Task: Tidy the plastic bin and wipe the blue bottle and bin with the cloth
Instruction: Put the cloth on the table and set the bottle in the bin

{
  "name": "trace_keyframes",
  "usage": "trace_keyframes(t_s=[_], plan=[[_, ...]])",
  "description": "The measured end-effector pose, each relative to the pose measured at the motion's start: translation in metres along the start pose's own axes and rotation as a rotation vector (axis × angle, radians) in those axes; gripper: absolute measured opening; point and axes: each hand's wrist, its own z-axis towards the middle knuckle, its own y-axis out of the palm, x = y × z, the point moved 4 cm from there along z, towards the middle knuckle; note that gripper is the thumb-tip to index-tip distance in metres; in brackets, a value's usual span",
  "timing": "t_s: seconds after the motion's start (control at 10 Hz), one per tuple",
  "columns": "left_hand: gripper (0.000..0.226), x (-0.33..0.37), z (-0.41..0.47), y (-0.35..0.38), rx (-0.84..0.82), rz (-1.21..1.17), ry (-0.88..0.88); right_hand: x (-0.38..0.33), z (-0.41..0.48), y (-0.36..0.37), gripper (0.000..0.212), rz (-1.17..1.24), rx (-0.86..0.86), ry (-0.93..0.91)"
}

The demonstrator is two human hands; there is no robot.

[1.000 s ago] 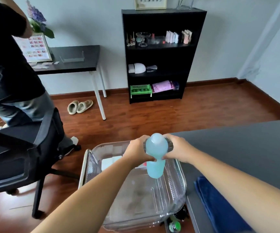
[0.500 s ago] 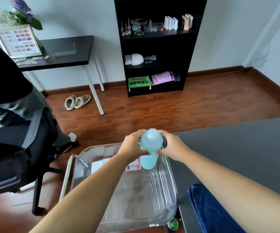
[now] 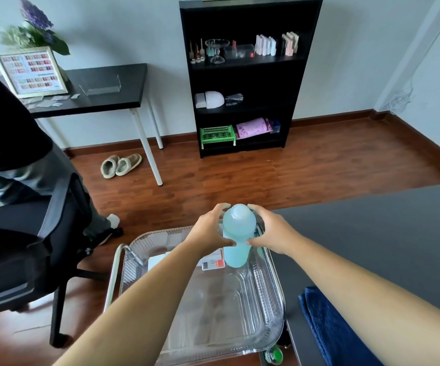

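Note:
A pale blue bottle [image 3: 238,225] stands upright in the far right corner of the clear plastic bin [image 3: 275,289]. My left hand [image 3: 208,231] and my right hand [image 3: 274,231] cup it from either side, with thumbs pressed at its waist and fingers curled round its shoulder. A white flat item [image 3: 158,260] and a red-and-white packet [image 3: 213,261] lie on the bin floor near the bottle. The dark blue cloth [image 3: 327,326] lies folded on the grey table [image 3: 371,233], under my right forearm.
The bin rests on a metal-framed cart to the left of the grey table. A green-capped bottle [image 3: 275,355] shows below it. A black office chair [image 3: 29,247] and a standing person [image 3: 10,143] are on the left, and a black shelf [image 3: 247,75] stands against the far wall.
Both hands have lowered the blue bottle into the bin's far right corner. My fingers have loosened around it, and the view has tilted down slightly.

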Motion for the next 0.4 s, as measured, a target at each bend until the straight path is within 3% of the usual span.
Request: trace_keyframes(t_s=[0.2, 0.4], plan=[[0.096, 0.012, -0.015, -0.024, 0.018, 0.046, 0.003, -0.028, -0.013, -0.014, 0.097, -0.063, 0.122, -0.065], [0.084, 0.013, -0.043, -0.057, 0.086, 0.152, 0.024, -0.082, -0.035, -0.014, 0.063, -0.144, 0.36, -0.316]])
